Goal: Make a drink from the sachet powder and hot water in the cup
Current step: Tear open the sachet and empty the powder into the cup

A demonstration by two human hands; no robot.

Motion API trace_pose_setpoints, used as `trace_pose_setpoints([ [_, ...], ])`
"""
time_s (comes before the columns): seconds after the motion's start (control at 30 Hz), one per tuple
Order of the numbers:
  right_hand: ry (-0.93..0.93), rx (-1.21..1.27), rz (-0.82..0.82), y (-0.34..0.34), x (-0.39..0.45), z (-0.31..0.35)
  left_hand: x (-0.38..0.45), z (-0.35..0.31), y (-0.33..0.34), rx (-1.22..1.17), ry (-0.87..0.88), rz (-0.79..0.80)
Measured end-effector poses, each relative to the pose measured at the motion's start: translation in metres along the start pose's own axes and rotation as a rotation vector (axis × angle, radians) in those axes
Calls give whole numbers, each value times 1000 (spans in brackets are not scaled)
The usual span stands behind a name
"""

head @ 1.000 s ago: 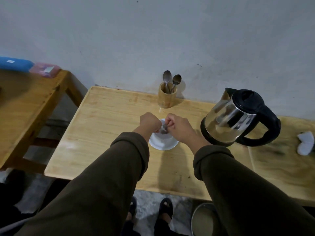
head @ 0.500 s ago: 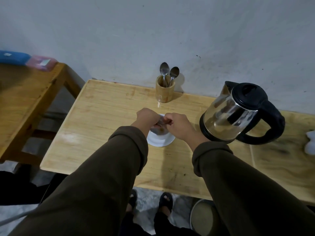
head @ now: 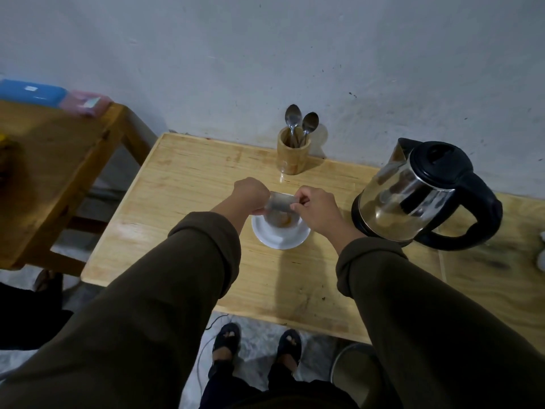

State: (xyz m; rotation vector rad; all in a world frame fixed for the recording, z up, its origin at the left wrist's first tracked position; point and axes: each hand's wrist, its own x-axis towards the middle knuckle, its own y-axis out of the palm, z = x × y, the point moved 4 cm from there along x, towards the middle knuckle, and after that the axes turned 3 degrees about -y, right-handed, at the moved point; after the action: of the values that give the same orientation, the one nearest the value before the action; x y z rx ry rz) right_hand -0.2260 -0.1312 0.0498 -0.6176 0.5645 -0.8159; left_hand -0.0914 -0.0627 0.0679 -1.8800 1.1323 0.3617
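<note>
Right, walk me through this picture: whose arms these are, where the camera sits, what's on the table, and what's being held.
There is no machine here. The camera is worn on a person's head and looks down, so the two sleeved arms are that person's own.

The left hand and right hand each pinch one end of a small silvery sachet, held just above a cup standing on a white saucer. Something orange-brown shows in the cup.

On the wooden table there is also a steel kettle with a black lid and handle, to the right, and a wooden holder with two spoons by the wall. The kettle is untouched.
</note>
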Motion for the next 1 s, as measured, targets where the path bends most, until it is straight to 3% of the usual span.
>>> trace_pose_setpoints([
  [0.1, 14, 2, -2, 0, -2, 2, 5, -2, -6, 27, 99, -43],
  [0.17, 23, 2, -8, -1, -3, 4, -1, -8, -2, 320, 228, 2],
  [0.2, 28, 4, -12, -1, -4, 4, 5, -8, -1, 353, 278, -31],
  [0.4, 59, 21, -12, -2, -7, 8, 6, -7, 1, 258, 346, -78],
  [0.8, 95, -16, -64, -6, -3, 10, 8, -3, 7, 440, 446, -5],
  [1.0, 69, -34, -54, -7, -1, 13, 2, -11, 14, 417, 489, -20],
])
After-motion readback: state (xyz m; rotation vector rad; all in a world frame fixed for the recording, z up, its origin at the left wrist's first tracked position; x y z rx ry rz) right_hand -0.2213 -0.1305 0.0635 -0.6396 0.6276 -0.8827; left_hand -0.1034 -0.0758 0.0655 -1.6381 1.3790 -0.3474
